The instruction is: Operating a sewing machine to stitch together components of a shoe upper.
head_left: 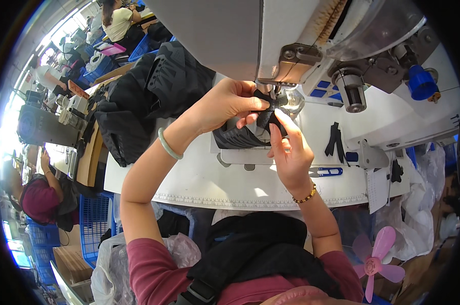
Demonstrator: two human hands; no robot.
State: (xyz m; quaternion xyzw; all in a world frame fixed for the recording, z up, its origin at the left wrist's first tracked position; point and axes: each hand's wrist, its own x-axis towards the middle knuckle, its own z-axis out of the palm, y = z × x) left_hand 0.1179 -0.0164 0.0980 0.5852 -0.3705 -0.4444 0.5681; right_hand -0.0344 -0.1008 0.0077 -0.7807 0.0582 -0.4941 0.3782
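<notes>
Under the white sewing machine [214,35], both my hands are at a black strip of webbing [264,118] close to the presser foot. My left hand [232,105] is closed, thumb and fingers pinching the strip from the left. From the right, my right hand [292,147] has its index fingertip and thumb at the strip's edge, the other fingers curled. Black patterned fabric [237,137] lies beneath the hands and joins the work. A larger heap of black fabric [153,86] rests left of the machine. The needle tip is hard to make out.
Blue thread snips [327,172] and black strips [335,141] lie to the right on the white table [230,185], which has a ruler along its near edge. A pink fan [373,265] is at lower right. Blue crates [95,223] and other people are at left.
</notes>
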